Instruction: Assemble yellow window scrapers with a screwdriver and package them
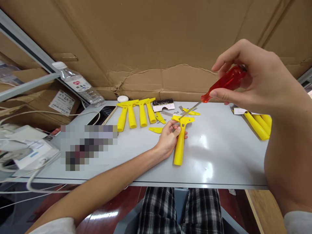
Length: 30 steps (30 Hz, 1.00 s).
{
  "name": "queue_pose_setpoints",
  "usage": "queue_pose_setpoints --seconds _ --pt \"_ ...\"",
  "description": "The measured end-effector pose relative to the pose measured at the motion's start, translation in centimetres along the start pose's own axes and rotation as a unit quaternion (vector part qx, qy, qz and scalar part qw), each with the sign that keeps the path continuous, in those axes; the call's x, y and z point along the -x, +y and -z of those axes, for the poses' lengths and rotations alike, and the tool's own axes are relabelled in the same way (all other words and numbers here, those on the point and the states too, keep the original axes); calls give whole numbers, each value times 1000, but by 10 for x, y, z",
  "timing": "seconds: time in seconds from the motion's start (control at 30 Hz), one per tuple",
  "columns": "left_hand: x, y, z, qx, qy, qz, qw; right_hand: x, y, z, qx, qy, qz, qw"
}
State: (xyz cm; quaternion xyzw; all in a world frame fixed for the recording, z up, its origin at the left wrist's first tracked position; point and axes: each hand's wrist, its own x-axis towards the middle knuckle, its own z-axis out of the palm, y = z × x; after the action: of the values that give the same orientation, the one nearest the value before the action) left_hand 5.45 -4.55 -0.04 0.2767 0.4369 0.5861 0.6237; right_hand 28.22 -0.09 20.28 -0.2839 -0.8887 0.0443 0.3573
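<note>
My left hand (169,138) grips a yellow plastic scraper (179,146) just below its wide head, the hollow handle pointing toward me. In my right hand (255,74) is a screwdriver (225,81) with a clear red handle, raised to the right. Its thin shaft slants down to the left, and the tip meets the scraper's head; whether it sits in a screw is too small to tell. Just behind lie loose yellow cover pieces (160,118), a flat metal blade (167,113) and small screws. Several more yellow scrapers (132,117) lie in a row to the left.
More yellow handles (258,125) lie at the table's right. A black-and-white box (163,105) stands by the cardboard wall (156,42). To the left are a phone (105,114), a leaning plastic bottle (80,85), white cables (31,182) and a blurred patch.
</note>
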Motion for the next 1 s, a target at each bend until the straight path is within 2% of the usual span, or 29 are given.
queue_pose_setpoints --seconds 0.17,0.33,0.5,0.63,0.87,1.0 --pt "2 2 -1 -3 -3 7 1000 -1 -6 -1 12 -2 -5 1000" --pt "1 2 0 4 -6 6 1000 1 -6 -2 -60 6 -8 998" --pt "1 1 0 7 -8 7 1000 2 -4 -5 -35 19 -45 998" --pt "2 1 0 3 -6 9 1000 2 -5 -4 -50 -2 -41 998" --pt "3 2 -1 1 -4 13 1000 0 -2 -6 -27 30 -31 999" --pt "2 1 0 8 -5 10 1000 0 -2 -6 -44 3 -28 999"
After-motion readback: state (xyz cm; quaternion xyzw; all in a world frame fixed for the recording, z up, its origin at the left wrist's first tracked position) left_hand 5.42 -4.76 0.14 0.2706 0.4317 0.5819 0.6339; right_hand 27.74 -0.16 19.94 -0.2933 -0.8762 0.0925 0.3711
